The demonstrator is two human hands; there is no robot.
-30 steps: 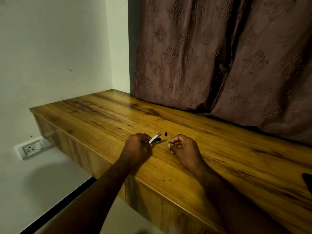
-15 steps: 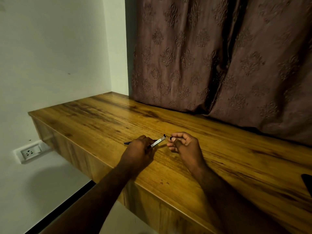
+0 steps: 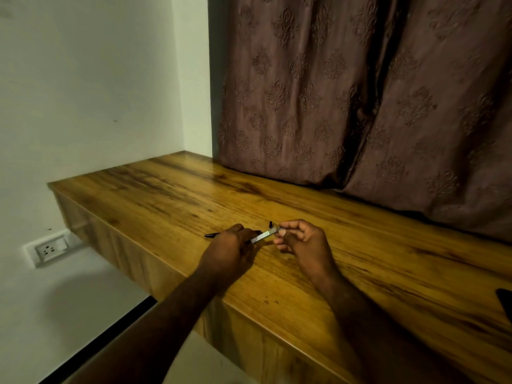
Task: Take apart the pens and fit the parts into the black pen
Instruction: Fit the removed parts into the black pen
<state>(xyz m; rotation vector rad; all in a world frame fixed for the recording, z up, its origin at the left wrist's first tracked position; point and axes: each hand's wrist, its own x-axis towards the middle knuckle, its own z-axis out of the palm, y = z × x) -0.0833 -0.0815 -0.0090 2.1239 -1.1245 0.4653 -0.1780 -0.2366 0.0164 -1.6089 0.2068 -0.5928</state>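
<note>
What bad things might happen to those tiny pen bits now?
The small black piece lies loose on the wooden shelf just behind the hands; a nudge might roll it away. The left hand and right hand both grip the silver pen part, so a hard pull might make it slip. The dim light makes tiny parts easy to lose.

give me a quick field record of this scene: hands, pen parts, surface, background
left hand: closed around a slim black pen whose end sticks out to its left, and the near end of a silver pen barrel
right hand: fingertips pinching the far end of the silver pen barrel
loose part: small black piece on the surface just beyond the barrel; what it is cannot be told
surface: brown wood-grain ledge
background: brown patterned curtain, white wall socket lower left
</note>
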